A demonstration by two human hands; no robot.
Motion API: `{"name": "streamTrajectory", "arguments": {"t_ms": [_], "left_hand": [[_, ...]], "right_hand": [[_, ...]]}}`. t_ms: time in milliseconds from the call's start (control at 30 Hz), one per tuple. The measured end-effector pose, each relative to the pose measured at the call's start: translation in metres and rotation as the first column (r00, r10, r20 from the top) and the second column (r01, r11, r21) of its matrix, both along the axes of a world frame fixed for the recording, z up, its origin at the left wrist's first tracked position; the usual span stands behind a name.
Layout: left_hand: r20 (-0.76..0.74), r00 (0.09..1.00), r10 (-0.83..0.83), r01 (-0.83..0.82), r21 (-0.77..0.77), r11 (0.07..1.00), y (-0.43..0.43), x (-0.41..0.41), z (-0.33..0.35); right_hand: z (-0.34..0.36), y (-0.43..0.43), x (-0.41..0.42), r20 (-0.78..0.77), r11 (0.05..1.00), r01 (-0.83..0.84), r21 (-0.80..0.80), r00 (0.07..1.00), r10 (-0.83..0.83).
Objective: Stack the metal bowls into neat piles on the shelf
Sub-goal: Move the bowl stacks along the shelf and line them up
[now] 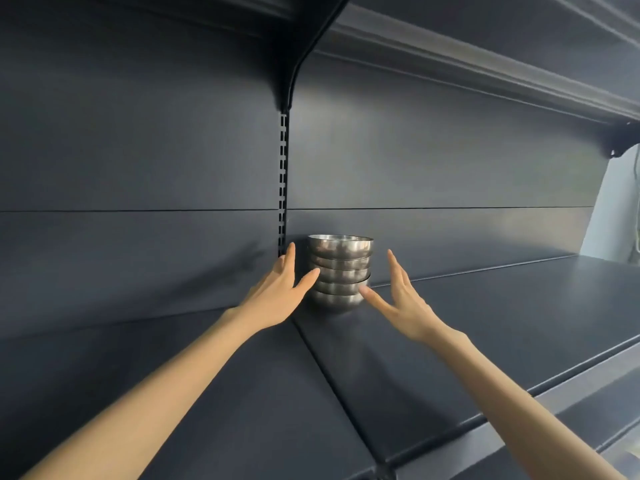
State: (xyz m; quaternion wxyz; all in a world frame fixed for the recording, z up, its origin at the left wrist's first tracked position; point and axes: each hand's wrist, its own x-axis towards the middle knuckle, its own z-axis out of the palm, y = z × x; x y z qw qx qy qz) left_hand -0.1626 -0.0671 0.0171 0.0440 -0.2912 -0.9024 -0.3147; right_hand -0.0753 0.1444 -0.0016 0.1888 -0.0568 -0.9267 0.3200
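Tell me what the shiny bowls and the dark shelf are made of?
The stack of bowls looks like polished metal, probably stainless steel: silvery, with mirror-like reflections on the curved sides. The shelf looks like painted sheet metal with a matte dark blue-grey finish: smooth, flat panels with soft glare. The paint hides what lies beneath, so that is a guess.

A dark blue-grey metal shelf [467, 323] is stretching across the view, made of flat panels meeting at a seam that is running diagonally from the back toward the near edge. A matching back panel [138, 168] is rising behind it, with a slotted upright [283, 181] dividing it. One pile of metal bowls [340, 273] is sitting directly on the shelf at the back, just right of the upright, nested upright with rims slightly uneven. Another shelf is hanging overhead.
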Motion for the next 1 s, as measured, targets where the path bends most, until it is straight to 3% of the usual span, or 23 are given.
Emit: {"name": "streamTrajectory", "arguments": {"t_ms": [167,267,533,1000], "left_hand": [[0.199,0.979,-0.042,-0.045,0.416,0.908,0.048,-0.017,-0.007],[0.245,0.969,-0.02,-0.119,0.539,0.834,0.07,-0.021,-0.009],[0.226,0.973,-0.041,-0.11,0.618,0.778,0.085,-0.026,-0.018],[0.147,0.989,0.029,-0.118,0.646,0.754,0.085,-0.039,-0.036]], "right_hand": [[0.003,0.002,-0.04,-0.17,0.967,-0.132,-0.219,0.981,0.096],[0.001,0.004,-0.062,-0.216,0.939,-0.161,-0.306,0.972,0.096],[-0.012,0.009,-0.086,-0.307,0.856,-0.273,-0.44,0.941,0.142],[-0.025,0.018,-0.101,-0.412,0.802,-0.391,-0.452,0.889,0.202]]}}
